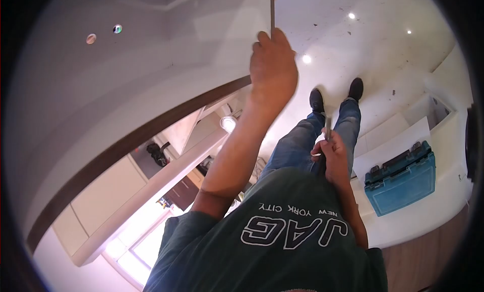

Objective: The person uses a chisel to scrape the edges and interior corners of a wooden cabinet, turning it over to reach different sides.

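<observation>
My left hand (274,65) is raised at the upper middle, its fingers curled over the edge of a large white panel (201,35). The panel fills the upper left and has a dark brown edge strip and two small round spots that look like holes. Lower down, in front of my legs, my right hand (334,153) is closed around a slim grey metallic tool (328,124). Its tip points away from my body, and a dark part shows below the fingers; its exact kind does not show.
A teal hard case (401,183) with dark latches lies at the right beside white boards (388,140). Small dark bits are scattered on the glossy pale floor (373,50) around my shoes. Below the panel are pale cabinets (106,191) and a bright window (143,249).
</observation>
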{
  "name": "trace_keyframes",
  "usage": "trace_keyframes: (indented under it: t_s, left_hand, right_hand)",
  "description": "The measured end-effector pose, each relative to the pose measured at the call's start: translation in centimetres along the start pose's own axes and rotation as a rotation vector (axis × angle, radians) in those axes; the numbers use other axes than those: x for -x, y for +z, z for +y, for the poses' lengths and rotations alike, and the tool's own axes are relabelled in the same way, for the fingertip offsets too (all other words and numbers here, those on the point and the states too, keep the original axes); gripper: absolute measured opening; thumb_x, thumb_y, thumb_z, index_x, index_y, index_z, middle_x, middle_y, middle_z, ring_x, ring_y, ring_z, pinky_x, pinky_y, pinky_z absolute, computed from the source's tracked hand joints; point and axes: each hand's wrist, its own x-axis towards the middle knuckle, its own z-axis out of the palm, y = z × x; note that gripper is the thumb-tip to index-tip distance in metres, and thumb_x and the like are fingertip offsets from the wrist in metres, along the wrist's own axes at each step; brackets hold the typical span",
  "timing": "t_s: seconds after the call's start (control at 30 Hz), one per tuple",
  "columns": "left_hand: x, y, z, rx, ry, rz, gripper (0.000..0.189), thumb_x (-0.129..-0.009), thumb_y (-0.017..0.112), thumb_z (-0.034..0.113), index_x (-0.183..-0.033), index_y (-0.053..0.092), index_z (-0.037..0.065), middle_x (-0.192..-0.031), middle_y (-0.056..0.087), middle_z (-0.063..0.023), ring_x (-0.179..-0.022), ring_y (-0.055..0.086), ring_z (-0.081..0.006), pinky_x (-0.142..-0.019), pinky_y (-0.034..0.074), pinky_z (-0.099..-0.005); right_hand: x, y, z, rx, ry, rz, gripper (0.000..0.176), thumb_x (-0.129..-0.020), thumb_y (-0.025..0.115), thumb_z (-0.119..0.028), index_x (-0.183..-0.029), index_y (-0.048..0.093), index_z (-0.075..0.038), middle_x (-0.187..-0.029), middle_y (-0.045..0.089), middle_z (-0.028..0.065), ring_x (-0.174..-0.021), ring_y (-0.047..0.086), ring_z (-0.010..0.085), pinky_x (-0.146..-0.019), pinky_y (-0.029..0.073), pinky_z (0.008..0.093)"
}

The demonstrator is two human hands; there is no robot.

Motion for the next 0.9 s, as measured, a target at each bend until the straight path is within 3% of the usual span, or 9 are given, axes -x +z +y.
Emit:
trace_keyframes:
  t_s: [0.17,0.4,0.47,0.57,0.63,0.7,0.77,0.83,0.9]
  left_hand:
    - [-3.4,-0.3,-1.8,-0.116,-0.228,-0.278,0.032,-0.095,0.07,0.023,-0.11,0.067,-0.004,-0.109,0.071,-0.0276,-0.106,0.069,-0.0462,-0.092,0.055,-0.0502]
    - [-7.0,1.0,-5.6,-0.148,-0.154,-0.294,0.033,-0.098,0.064,0.03,-0.098,0.072,-0.002,-0.105,0.073,-0.0252,-0.106,0.068,-0.045,-0.094,0.053,-0.051]
    - [-8.7,0.8,-6.6,-0.089,-0.198,0.153,0.037,-0.101,0.059,0.031,-0.093,0.071,-0.003,-0.102,0.072,-0.0266,-0.102,0.068,-0.0471,-0.089,0.052,-0.0526]
    - [-8.3,-4.9,-2.1,-0.015,-0.272,0.227,0.038,-0.103,0.056,0.032,-0.094,0.07,-0.003,-0.101,0.072,-0.0278,-0.097,0.066,-0.0498,-0.084,0.049,-0.0555]
    - [-4.8,-5.4,0.8,-0.06,-0.18,0.183,0.039,-0.105,0.055,0.034,-0.095,0.069,-0.001,-0.098,0.073,-0.0253,-0.089,0.069,-0.0413,-0.077,0.048,-0.0533]
    - [1.1,-4.2,2.5,0.26,-0.139,0.192,0.04,-0.106,0.057,0.035,-0.095,0.069,-0.001,-0.083,0.072,-0.0204,-0.081,0.069,-0.0407,-0.077,0.053,-0.0468]
    - [6.5,-1.1,2.3,0.645,-0.336,-0.15,0.047,-0.109,0.053,0.044,-0.119,0.068,0.0,-0.103,0.074,-0.011,-0.092,0.068,-0.0172,-0.081,0.053,-0.0383]
    - [9.3,3.4,1.5,1.186,-0.627,-0.275,0.052,-0.112,0.048,0.046,-0.136,0.059,0.001,-0.124,0.07,-0.0117,-0.107,0.067,-0.0197,-0.094,0.052,-0.0376]
    - [8.5,5.8,-0.7,1.866,-0.596,-0.494,0.05,-0.114,0.044,0.042,-0.141,0.055,0.002,-0.137,0.062,-0.0152,-0.118,0.062,-0.0231,-0.103,0.05,-0.0402]
  right_hand:
    - [0.4,-2.1,-2.6,0.089,0.049,-0.193,0.033,-0.107,0.054,-0.013,-0.138,0.054,0.0,-0.089,0.062,0.0055,-0.071,0.062,0.0122,-0.063,0.053,0.0273]
    - [-1.5,-3.4,-7.4,0.135,-0.09,-0.233,0.037,-0.108,0.055,-0.016,-0.142,0.054,-0.002,-0.089,0.06,0.0033,-0.068,0.059,0.0091,-0.062,0.051,0.0255]
    - [-2.7,-3.6,-7.5,0.147,-0.119,-0.238,0.04,-0.108,0.054,-0.016,-0.145,0.051,-0.001,-0.089,0.06,0.0032,-0.068,0.058,0.0091,-0.062,0.051,0.0255]
    - [-3.3,-3.1,-8.7,0.145,-0.182,-0.304,0.046,-0.109,0.052,-0.016,-0.152,0.045,-0.001,-0.088,0.06,0.0035,-0.067,0.058,0.0094,-0.061,0.05,0.0256]
    - [-4.1,-1.8,-9.5,0.123,-0.218,-0.361,0.049,-0.11,0.051,-0.016,-0.156,0.041,-0.001,-0.088,0.06,0.0039,-0.066,0.058,0.0098,-0.061,0.05,0.0258]
    - [-5.1,-0.2,-9.6,0.155,-0.203,-0.327,0.053,-0.111,0.049,-0.016,-0.16,0.036,-0.001,-0.087,0.06,0.0043,-0.066,0.058,0.0103,-0.062,0.05,0.0266]
    - [-6.1,1.1,-9.0,0.263,-0.235,-0.288,0.05,-0.112,0.048,-0.019,-0.159,0.039,-0.002,-0.088,0.061,0.0065,-0.067,0.059,0.0124,-0.064,0.05,0.0284]
    - [-7.4,2.1,-7.5,0.553,-0.591,-0.326,0.049,-0.113,0.047,-0.02,-0.158,0.041,-0.004,-0.088,0.061,0.0093,-0.069,0.06,0.0139,-0.066,0.05,0.0309]
    - [-7.4,4.5,-7.1,0.489,-0.645,-0.313,0.051,-0.111,0.047,-0.016,-0.161,0.039,-0.009,-0.101,0.067,0.0204,-0.088,0.07,0.0302,-0.081,0.053,0.0413]
